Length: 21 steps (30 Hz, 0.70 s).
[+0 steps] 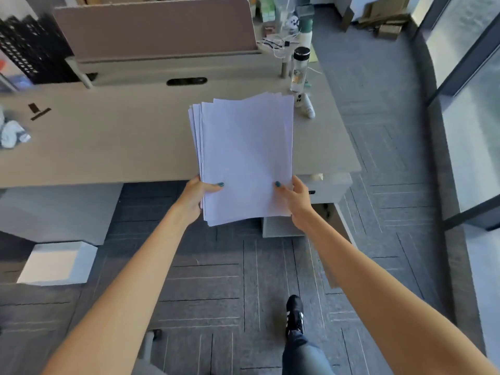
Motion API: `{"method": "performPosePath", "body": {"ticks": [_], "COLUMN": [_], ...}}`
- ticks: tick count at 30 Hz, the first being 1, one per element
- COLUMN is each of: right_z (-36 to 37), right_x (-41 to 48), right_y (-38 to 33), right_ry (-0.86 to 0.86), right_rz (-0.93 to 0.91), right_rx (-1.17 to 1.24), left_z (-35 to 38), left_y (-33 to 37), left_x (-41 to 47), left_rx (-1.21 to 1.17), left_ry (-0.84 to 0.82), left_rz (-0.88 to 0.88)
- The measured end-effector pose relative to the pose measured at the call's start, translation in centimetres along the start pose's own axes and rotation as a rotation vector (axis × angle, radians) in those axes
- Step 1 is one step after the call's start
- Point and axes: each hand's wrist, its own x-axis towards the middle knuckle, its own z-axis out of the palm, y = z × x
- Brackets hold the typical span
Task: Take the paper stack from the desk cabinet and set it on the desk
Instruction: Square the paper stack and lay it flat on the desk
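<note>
A loose white paper stack (244, 155) is held in the air, its far half over the beige desk (108, 142) and its near end past the desk's front edge. My left hand (196, 197) grips the stack's near left corner, thumb on top. My right hand (296, 201) grips the near right corner the same way. The sheets are slightly fanned at the left and top edges. The desk cabinet (324, 190) sits under the desk's right end, partly hidden by the stack and my right hand; a door or panel below it looks open.
A clear water bottle (299, 69) and a small white bottle lying flat (305, 104) are on the desk's right rear. A crumpled plastic bag (12, 132) lies at the left. A divider panel (157, 28) backs the desk. A white box (58, 262) stands on the carpet.
</note>
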Motion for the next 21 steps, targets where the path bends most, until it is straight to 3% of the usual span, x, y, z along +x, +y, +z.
{"method": "performPosePath", "body": {"ticks": [6, 11, 21], "right_z": [0.0, -0.3, 2.0], "right_x": [8.6, 16.0, 27.5], "right_y": [-5.6, -7.6, -9.0], "right_ry": [-0.074, -0.173, -0.157], "right_rz": [-0.026, -0.027, -0.002], "right_rx": [-0.006, -0.038, -0.203], "left_z": [2.2, 2.9, 1.1], "left_y": [6.5, 10.6, 15.7], "left_x": [5.6, 11.1, 24.4], "left_rx": [-0.19, -0.203, -0.007], "left_ry": [0.001, -0.066, 0.031], "left_rz": [-0.001, -0.006, 0.048]}}
